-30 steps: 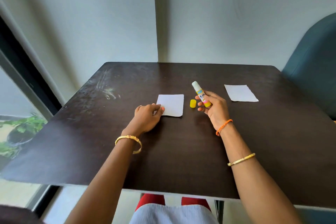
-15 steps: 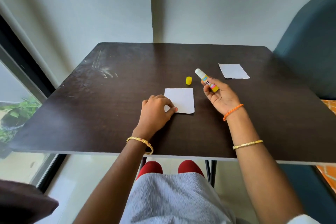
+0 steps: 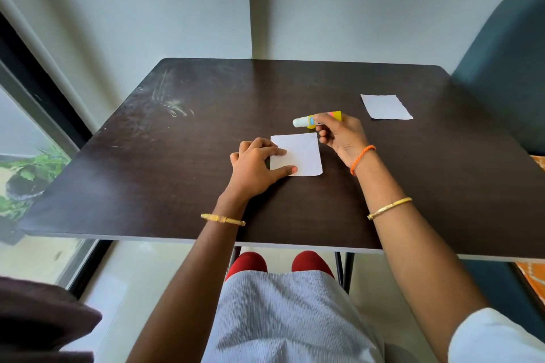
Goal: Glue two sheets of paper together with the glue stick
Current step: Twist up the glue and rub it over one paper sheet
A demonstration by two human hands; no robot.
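Observation:
A small white sheet of paper (image 3: 300, 153) lies near the middle of the dark table (image 3: 177, 174). My left hand (image 3: 256, 166) rests flat on its left edge, fingers and thumb spread over the paper. My right hand (image 3: 339, 135) holds the uncapped yellow glue stick (image 3: 309, 120) sideways just beyond the sheet's far edge, white tip pointing left. A second white sheet (image 3: 385, 107) lies apart at the far right of the table. The yellow cap is hidden behind the stick or hand.
A dark teal chair back (image 3: 507, 74) stands at the table's right side. A window with a dark frame (image 3: 38, 91) and plants outside is on the left. The wall lies right behind the table's far edge.
My left hand has slid the near sheet toward me and spread over it. My right hand has tipped the glue stick from upright to sideways, close above the sheet's far edge.

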